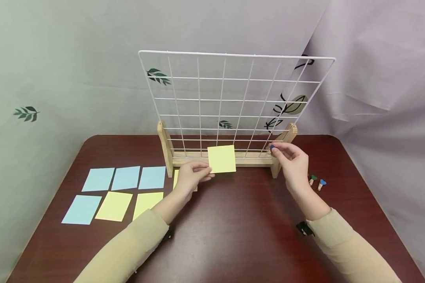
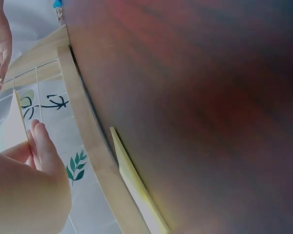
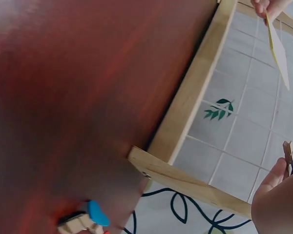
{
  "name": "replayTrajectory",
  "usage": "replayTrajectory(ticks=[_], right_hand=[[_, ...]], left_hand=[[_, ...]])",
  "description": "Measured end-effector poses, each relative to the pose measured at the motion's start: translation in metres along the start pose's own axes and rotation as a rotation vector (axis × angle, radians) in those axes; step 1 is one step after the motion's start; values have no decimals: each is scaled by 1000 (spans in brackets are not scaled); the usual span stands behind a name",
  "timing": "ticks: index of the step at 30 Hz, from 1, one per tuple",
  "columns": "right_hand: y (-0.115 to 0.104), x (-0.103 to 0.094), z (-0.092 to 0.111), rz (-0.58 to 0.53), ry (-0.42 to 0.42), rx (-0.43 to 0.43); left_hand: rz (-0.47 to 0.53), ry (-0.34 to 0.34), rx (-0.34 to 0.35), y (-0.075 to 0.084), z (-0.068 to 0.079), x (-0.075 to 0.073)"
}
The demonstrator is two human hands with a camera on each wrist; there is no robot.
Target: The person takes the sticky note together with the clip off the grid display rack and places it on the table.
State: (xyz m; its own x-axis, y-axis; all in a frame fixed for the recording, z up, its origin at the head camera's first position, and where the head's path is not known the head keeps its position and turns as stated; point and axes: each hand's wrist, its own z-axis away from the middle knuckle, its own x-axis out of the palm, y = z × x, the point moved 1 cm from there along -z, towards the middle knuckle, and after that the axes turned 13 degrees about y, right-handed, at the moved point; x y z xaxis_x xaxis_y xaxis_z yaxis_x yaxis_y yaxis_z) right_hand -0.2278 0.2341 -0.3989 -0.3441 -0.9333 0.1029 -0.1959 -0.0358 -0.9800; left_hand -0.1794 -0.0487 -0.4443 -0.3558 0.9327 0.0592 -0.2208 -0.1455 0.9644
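Note:
My left hand (image 1: pixel 189 179) pinches a square yellow paper note (image 1: pixel 221 159) by its lower left corner and holds it up in front of the white wire grid (image 1: pixel 236 79). Between the thumb and fingers of my right hand (image 1: pixel 294 165) is a small wooden clothespin (image 3: pixel 288 155) with a dark blue top. That hand is by the grid's lower right part, near the right upright of the wooden stand (image 1: pixel 222 161). From the right wrist view, the note appears well apart from the clothespin.
Several blue notes (image 1: pixel 98 179) lie on the left of the dark red table (image 1: pixel 233 236), with yellow notes (image 1: pixel 114 206) beside them. One yellow note (image 2: pixel 136 183) is partly behind my left hand. A green-topped clothespin (image 1: pixel 313 179) and a blue-topped clothespin (image 1: pixel 321 184) lie at right.

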Motion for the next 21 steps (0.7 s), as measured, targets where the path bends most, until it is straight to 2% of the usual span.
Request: replayTrajectory(ticks=[14,21], right_hand=[[14,-20,10,127,0,63],[19,-28,13,157,-4,92]], left_hand=[[-91,-46,-78,-8,12,-39],[-122,-63,-81,-9,18,-56]])
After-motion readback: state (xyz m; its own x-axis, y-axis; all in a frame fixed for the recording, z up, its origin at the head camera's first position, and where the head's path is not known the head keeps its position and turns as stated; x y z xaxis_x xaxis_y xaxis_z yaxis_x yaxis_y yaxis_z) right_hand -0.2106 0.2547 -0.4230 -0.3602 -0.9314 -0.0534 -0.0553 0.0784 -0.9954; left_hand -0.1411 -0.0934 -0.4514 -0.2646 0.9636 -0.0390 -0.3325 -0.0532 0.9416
